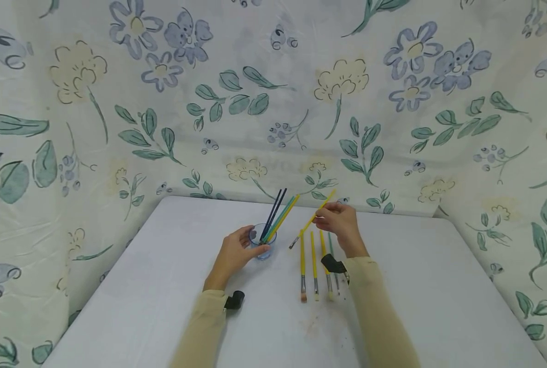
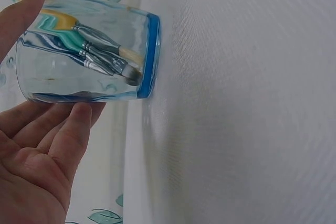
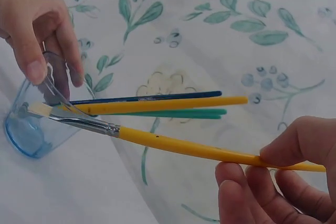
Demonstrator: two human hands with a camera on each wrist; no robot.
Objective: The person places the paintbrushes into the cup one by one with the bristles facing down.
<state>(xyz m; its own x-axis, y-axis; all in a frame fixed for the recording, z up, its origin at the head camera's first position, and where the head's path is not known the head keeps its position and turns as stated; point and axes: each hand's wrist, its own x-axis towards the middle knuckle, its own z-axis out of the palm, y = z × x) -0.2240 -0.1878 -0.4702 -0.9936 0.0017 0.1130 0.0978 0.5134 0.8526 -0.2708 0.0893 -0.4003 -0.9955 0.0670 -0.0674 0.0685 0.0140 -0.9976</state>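
Observation:
My left hand [image 1: 236,254] grips a clear bluish glass [image 1: 264,253] round its sides, thumb on the near side. Inside the glass, dark blue paintbrushes [image 1: 270,217], green paintbrushes [image 3: 184,114] and a yellow paintbrush [image 1: 286,216] lean with bristles down, as the left wrist view shows through the wall. Between thumb and fingers, my right hand [image 1: 342,225] pinches another yellow paintbrush [image 3: 178,147] by its handle. That brush is tilted, its pale bristles pointing down toward the glass, and it overlaps the rim in the right wrist view.
On the white table [image 1: 154,286], right of the glass, several paintbrushes lie side by side with bristles toward me: yellow ones [image 1: 302,260] and a green one [image 1: 331,245], partly behind my right wrist camera [image 1: 333,263]. A floral cloth [image 1: 273,117] hangs behind the table.

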